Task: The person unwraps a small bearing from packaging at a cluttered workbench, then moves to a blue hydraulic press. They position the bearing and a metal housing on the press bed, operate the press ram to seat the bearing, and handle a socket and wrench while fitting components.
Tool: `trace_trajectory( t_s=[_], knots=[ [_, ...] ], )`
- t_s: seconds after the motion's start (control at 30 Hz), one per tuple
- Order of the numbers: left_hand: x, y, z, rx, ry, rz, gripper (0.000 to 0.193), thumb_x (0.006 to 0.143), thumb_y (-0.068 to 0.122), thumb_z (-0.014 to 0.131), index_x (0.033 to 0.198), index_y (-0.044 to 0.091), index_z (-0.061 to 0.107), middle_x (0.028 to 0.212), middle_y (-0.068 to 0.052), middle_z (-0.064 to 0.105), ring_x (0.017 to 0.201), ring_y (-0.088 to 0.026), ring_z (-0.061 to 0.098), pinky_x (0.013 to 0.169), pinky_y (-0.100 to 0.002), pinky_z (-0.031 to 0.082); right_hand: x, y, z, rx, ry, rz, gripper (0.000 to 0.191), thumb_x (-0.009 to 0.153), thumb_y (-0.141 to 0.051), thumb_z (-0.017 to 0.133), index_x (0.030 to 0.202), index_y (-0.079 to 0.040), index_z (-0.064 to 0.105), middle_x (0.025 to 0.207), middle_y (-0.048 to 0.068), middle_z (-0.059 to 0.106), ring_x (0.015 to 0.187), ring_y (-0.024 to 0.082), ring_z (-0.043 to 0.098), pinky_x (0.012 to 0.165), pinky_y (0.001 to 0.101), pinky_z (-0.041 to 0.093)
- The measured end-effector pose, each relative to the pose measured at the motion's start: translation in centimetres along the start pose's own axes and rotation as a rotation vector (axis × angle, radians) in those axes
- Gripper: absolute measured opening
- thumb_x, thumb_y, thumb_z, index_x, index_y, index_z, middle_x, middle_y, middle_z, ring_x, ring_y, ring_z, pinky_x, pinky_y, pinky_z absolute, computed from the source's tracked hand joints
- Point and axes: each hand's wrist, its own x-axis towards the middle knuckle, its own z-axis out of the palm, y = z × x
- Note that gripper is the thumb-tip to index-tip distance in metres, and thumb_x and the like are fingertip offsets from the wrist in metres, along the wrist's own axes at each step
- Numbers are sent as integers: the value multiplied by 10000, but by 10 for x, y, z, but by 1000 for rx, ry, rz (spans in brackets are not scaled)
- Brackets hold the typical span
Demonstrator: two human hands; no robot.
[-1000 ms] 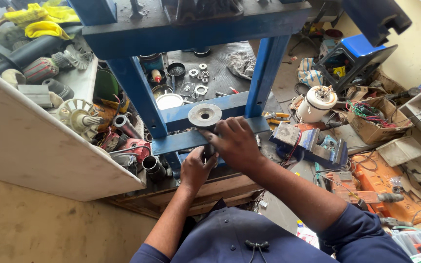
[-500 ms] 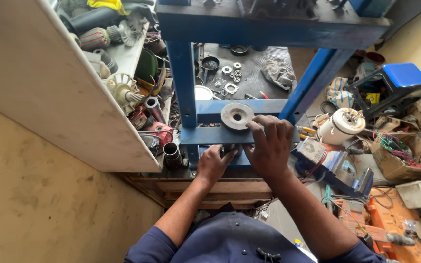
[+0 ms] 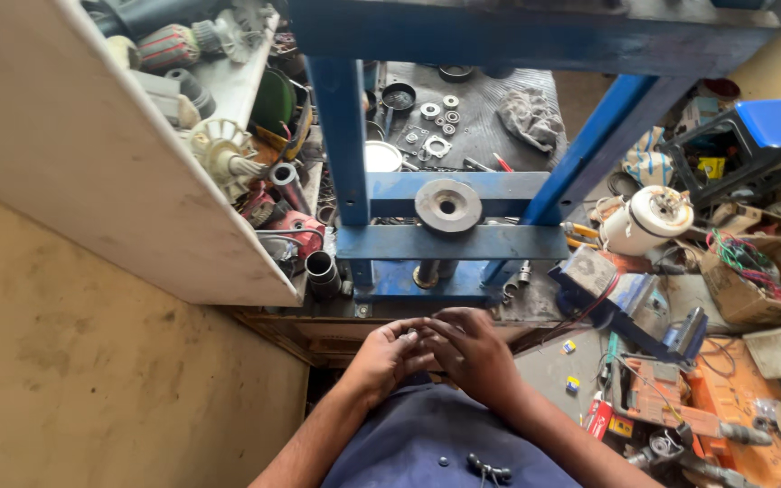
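Note:
My left hand point(image 3: 389, 357) and my right hand point(image 3: 474, 354) are drawn together close to my body, fingertips touching in front of my blue shirt. Whether a small part sits between the fingers is hidden. Ahead stands a blue steel press frame point(image 3: 452, 242). A round grey metal disc point(image 3: 447, 206) with a centre hole rests across its two crossbars. A short metal shaft point(image 3: 427, 273) stands below the disc on the frame's base. Both hands are well short of the frame and touch none of this.
A white shelf point(image 3: 128, 181) on the left carries motor armatures and power tool parts. Bearings and a rag point(image 3: 528, 116) lie on the dark bench behind the frame. On the right lie a white motor housing point(image 3: 651, 217), a blue-lidded box point(image 3: 752, 145) and scattered tools.
Both hands have left the disc and the press frame and pulled back toward my body, where they now meet. The view has tilted down and shifted left. The disc stays on the crossbars.

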Motion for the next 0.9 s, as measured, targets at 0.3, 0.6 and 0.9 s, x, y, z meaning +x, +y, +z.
trace_trajectory(
  t_s=[0.3, 0.6, 0.9],
  knots=[
    [9, 23, 100, 275, -38, -133, 494, 1001, 40, 473, 1480, 55, 349, 1240, -181, 617, 1069, -261, 694, 920, -415, 623, -35, 56, -23, 170, -130, 249, 320, 779, -87, 777, 1098, -88, 778, 1101, 69, 729, 1065, 284, 657, 925, 404, 538],
    [42, 12, 168, 421, -57, -94, 580, 945, -48, 476, 1494, 60, 324, 1277, -127, 585, 1018, -183, 688, 876, -304, 623, -31, 76, -82, 212, 248, 328, 237, 752, -23, 852, 965, -63, 757, 1043, 77, 755, 984, 237, 746, 844, 352, 601],
    [83, -10, 204, 472, 260, 550, 107, 937, 138, 699, 997, 50, 703, 791, 20, 652, 575, -66, 515, 490, -245, 400, 18, 123, -102, -54, 457, -116, 210, 787, 49, 821, 921, -20, 675, 1077, 122, 670, 929, 323, 682, 800, 405, 570]
  ],
)
